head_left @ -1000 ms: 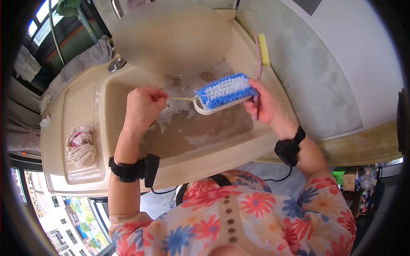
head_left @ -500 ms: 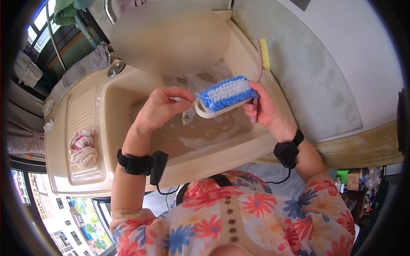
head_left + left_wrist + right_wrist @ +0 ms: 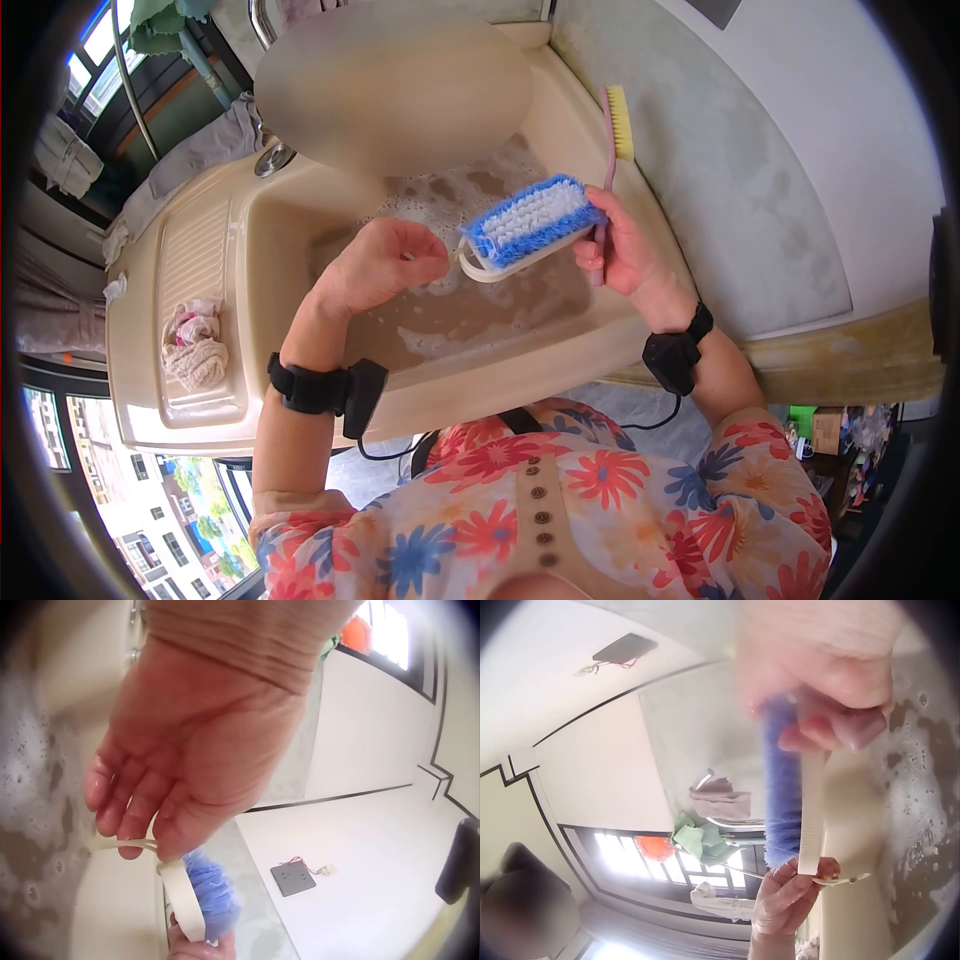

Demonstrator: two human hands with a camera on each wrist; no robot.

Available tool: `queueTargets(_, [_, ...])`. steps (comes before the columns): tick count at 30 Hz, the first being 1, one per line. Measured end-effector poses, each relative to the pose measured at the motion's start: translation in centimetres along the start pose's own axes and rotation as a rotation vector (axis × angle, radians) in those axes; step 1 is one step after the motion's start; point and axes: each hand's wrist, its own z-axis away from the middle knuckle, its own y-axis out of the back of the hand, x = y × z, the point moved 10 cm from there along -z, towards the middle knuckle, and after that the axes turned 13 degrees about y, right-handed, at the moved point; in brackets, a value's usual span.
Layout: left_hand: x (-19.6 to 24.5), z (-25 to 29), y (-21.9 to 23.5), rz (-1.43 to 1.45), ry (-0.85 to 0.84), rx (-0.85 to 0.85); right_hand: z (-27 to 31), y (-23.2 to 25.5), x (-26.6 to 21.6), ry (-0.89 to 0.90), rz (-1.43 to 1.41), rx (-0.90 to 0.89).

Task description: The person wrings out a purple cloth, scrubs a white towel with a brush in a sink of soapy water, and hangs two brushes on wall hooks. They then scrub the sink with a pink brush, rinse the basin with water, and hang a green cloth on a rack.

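Note:
In the head view, a scrub brush with blue and white tufts on a white plastic base is held level above the sink. The right hand grips its far end, thumb on top and fingers under the base. The left hand pinches a thin pale cord close to the brush's looped end; the cord's loose end sticks out past the fingers. A pink-handled brush with yellow bristles lies along the right rim, its handle running past the right hand's fingers.
The beige sink holds murky, sudsy water below both hands. A crumpled pink-and-white cloth lies on the ribbed drainboard at left. A blurred patch covers the sink's back. The wall rises close on the right.
The left hand has moved right along the cord, from its stretched-out end to beside the brush's loop. The right hand keeps its grip and the brush stays nearly in place.

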Motion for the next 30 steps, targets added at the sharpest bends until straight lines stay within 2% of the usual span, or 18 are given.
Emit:
queueTargets(3, [-0.5,0.2,-0.4,0.140,0.051,-0.090,-0.1,-0.2,0.0,0.000,0.001,-0.007])
queueTargets(6, [-0.4,0.4,0.6,0.001,0.057,-0.013,-0.2,-0.1,0.2,-0.002,-0.009,0.000])
queueTargets(8, [-0.1,0.5,1.8,-0.194,0.007,0.112,-0.4,0.3,0.6,-0.007,-0.025,0.011])
queueTargets(14, [0.4,0.3,2.5,-0.339,-0.007,0.196,-0.6,0.8,0.6,-0.015,-0.010,0.017])
queueTargets(24, [-0.5,-1.2,2.9,-0.175,0.049,0.037,-0.8,0.9,0.6,-0.055,-0.116,0.055])
queueTargets(26, [0.4,-1.0,3.7,-0.378,0.049,0.177,-0.8,1.0,0.8,-0.061,-0.126,0.064])
queueTargets(27, [0.5,-1.1,3.5,-0.373,0.053,0.174,-0.9,1.0,0.9,-0.062,-0.142,0.066])
queueTargets(29, [1.9,-1.0,4.0,-0.517,-0.041,0.318,-0.9,1.0,1.0,-0.069,-0.157,0.070])
queueTargets(30, [1.8,-1.2,4.0,-0.514,-0.037,0.317,-1.0,0.9,1.0,-0.075,-0.179,0.074])
